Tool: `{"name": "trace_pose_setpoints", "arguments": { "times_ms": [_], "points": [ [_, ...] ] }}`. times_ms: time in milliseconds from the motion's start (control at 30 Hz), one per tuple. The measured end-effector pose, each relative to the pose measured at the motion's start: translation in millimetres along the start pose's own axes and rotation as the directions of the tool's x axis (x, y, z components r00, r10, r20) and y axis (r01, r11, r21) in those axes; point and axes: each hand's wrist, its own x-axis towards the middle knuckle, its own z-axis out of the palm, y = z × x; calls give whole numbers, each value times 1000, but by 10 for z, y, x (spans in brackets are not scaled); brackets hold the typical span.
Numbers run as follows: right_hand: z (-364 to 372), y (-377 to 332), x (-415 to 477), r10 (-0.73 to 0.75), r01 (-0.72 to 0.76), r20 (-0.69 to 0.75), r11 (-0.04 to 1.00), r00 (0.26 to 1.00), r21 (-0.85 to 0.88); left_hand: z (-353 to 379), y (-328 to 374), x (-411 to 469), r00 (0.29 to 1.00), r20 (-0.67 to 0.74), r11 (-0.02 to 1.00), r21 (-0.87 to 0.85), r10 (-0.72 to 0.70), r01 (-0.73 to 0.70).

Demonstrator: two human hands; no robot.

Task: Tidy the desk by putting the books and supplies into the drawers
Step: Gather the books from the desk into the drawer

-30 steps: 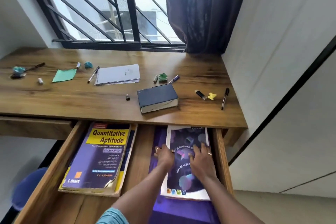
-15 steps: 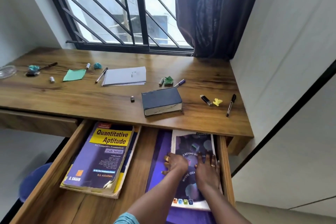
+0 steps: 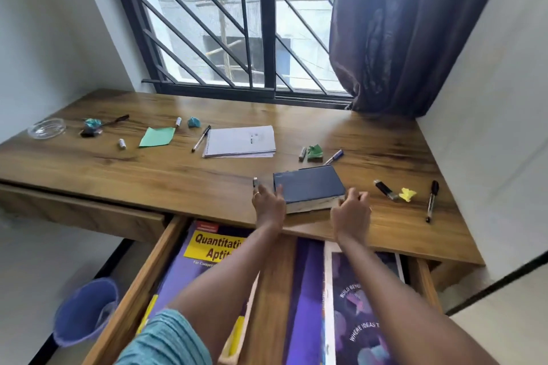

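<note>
**Head view.** The dark blue book (image 3: pixel 308 187) is lying flat on the surface (image 3: pixel 207 184), close to the near edge and right of the middle, just above the open drawer (image 3: pixel 139 284). The left hand (image 3: pixel 268 204) is gripping the book's left end, with its thumb against the cover edge and its fingers curled at the side. The right hand (image 3: pixel 351 212) is gripping the near right corner, with its fingers curled round the book's right end. Both forearms are reaching across the drawer.

Inside the drawer, a purple-and-yellow textbook (image 3: pixel 207 249) is lying at the left and a purple magazine (image 3: pixel 364 305) at the right. An arm is partly hiding each of them.

A small dark item (image 3: pixel 255 182) is sitting just beside the left hand's fingers; what it is cannot be told.

Toward the right edge of the surface, three things are lying near one another:
- a black stick (image 3: pixel 385 189)
- a yellow crumpled scrap (image 3: pixel 407 194)
- a black marker (image 3: pixel 431 200)

Behind the book, a grey marker (image 3: pixel 302 153), a green crumpled scrap (image 3: pixel 314 152) and a blue pen (image 3: pixel 335 156) are lying close together.

A spiral notebook (image 3: pixel 241 141) is lying toward the far edge, with a pen (image 3: pixel 201 138) just beside its left side. A green paper sheet (image 3: pixel 157 136) is lying further left, and a glass dish (image 3: pixel 47 127) is sitting near the far left corner.

A second drawer (image 3: pixel 83 210), under the left half of the surface, is sitting closed. A blue bin (image 3: pixel 86 311) is standing on the floor beside the open drawer.
</note>
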Motion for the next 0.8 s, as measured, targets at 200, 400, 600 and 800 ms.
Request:
{"name": "trace_pose_setpoints", "arguments": {
  "times_ms": [200,400,600,800],
  "points": [
    [319,-251,478,332,-373,280,922,901,106,138,89,412,955,221,972,-79,-199,221],
    [369,-200,526,410,-458,268,876,872,151,182,94,530,936,192,934,-149,-297,326],
    [217,-179,260,418,-535,335,646,845,544,9,11,389,856,443,642,-581,-267,501],
    [44,-119,-227,385,-564,417,475,823,675,-271,-184,-204,867,434,623,-615,-246,484]
  ]
}}
